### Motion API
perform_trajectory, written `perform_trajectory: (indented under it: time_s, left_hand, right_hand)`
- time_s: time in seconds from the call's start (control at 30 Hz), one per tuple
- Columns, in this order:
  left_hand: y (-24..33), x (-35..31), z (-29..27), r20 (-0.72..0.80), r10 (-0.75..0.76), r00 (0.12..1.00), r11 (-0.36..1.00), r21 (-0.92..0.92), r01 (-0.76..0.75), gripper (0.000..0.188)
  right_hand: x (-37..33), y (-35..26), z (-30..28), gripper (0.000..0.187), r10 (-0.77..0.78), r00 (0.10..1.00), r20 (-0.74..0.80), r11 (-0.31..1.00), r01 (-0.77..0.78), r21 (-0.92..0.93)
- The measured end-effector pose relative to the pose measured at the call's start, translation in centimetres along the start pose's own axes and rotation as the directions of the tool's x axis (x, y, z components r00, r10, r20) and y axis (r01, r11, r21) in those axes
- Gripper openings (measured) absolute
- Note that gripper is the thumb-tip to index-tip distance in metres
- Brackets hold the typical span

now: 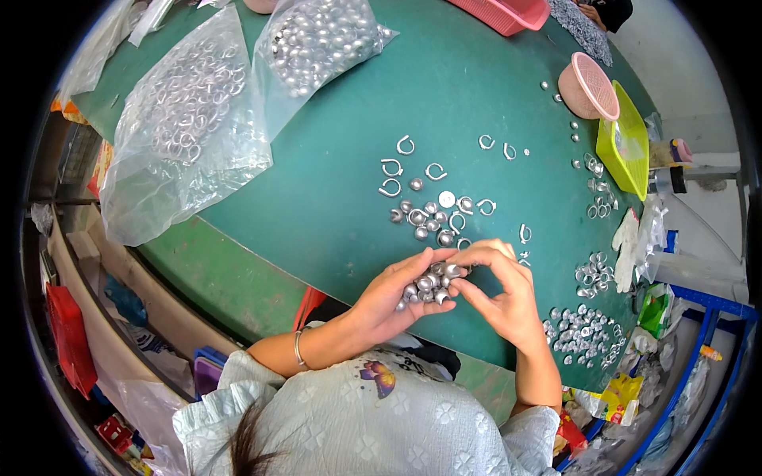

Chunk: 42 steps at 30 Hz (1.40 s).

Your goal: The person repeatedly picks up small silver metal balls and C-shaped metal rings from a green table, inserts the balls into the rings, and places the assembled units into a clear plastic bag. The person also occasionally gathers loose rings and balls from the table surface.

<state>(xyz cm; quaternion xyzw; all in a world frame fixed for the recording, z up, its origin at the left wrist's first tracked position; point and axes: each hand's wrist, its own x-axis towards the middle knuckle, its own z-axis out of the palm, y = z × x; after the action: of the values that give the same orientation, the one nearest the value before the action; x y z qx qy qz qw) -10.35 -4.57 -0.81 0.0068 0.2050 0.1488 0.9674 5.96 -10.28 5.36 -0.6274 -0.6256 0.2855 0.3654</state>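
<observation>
My left hand [394, 295] is cupped palm up over the near edge of the green table [333, 151] and holds a heap of small silver metal caps [429, 284]. My right hand [502, 292] meets it from the right, its fingertips pinching a small silver piece at the top of the heap. Just beyond the hands lie loose silver caps [429, 218] and several open metal clips [390, 168] scattered on the table.
Two clear plastic bags sit at the back left, one of clips [186, 111], one of caps [313, 40]. A pile of finished silver pieces [583, 333] lies right of my right hand. At the right stand a pink bowl [587, 83] and a yellow-green tray [627, 143]; a pink basket [508, 12] is behind.
</observation>
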Motion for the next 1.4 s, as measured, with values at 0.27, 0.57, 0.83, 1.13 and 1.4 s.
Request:
perform_trajectory:
  time_s: [0.27,0.57,0.83,1.13,1.4]
  left_hand:
    - [0.3,0.3,-0.9,0.062,-0.010,0.998,0.999,-0.038,0.013,0.020]
    - [0.4,0.5,-1.4,0.182,-0.037,0.983,0.981,-0.182,0.071,0.024]
    - [0.5,0.3,-0.4,0.024,-0.030,0.999,0.990,-0.139,0.034,0.027]
    - [0.2,0.4,-1.1,0.103,-0.018,0.994,0.986,-0.163,0.035,0.027]
    - [0.8,-1.1,-0.3,-0.018,0.020,1.000,0.999,0.046,-0.019,0.025]
  right_hand:
    - [3.3,4.6,0.5,0.021,-0.039,0.988,-0.149,0.931,-0.018,-0.365]
    - [1.7,4.7,0.3,0.014,0.292,0.941,-0.173,0.944,-0.256,0.206]
    - [-1.0,0.5,1.3,0.035,0.023,0.997,-0.076,0.971,-0.004,0.240]
    - [-0.5,1.1,-0.1,0.019,0.149,0.981,-0.123,0.980,-0.130,0.152]
    - [0.8,2.4,0.4,0.023,0.176,0.979,-0.106,0.971,-0.191,-0.146]
